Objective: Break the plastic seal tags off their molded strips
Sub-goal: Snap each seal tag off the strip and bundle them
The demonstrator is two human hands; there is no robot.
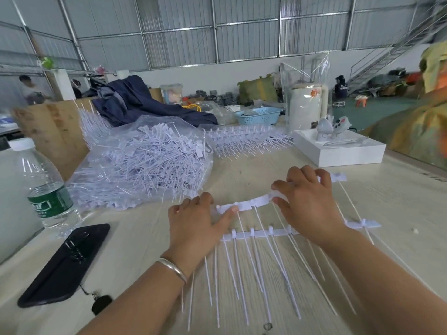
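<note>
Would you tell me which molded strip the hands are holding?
The farther strip, bowed between left hand and right hand; the nearer strip lies flat.

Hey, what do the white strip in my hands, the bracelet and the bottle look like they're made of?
Strip: thin white plastic, matte; it bows between the left hand and right hand, so it seems flexible.
Bracelet: probably metal, silver-coloured with a bright sheen.
Bottle: clear plastic, glossy, see-through, with a white cap and green label.
</note>
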